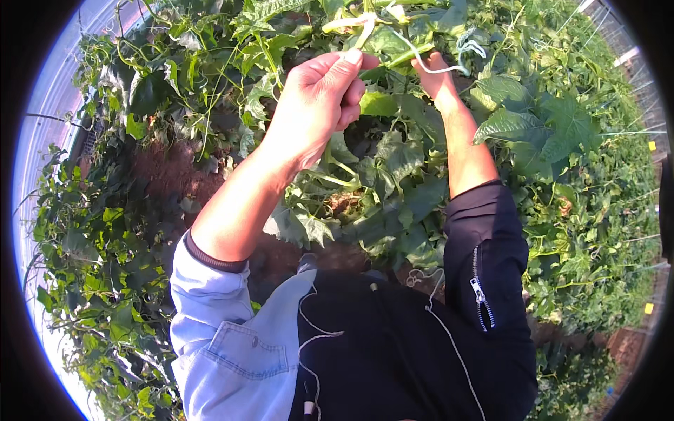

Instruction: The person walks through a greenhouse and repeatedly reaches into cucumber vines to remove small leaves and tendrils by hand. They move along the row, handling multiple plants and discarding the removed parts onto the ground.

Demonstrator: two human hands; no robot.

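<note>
My left hand (329, 87) is raised at the top middle, its thumb pressed against the bent index finger at the lower end of a pale green plant stalk (364, 36). To its right, my right hand (434, 76) reaches in among the leaves; its fingertips are partly hidden by foliage, by a green stem (408, 54) and by a white string (421, 59) that crosses in front of it. The string runs on to a loose bluish-white tangle (470, 46). Below my left hand hangs a broad, bright green leaf (378, 104).
Dense leafy vines (105, 258) fill both sides, with brown soil (176, 171) showing between them. Clear plastic sheeting (47, 152) curves along the left edge. More vine rows with thin support strings and small yellow cards (652, 146) stand at the right. Loose strings (458, 347) hang over the dark clothing.
</note>
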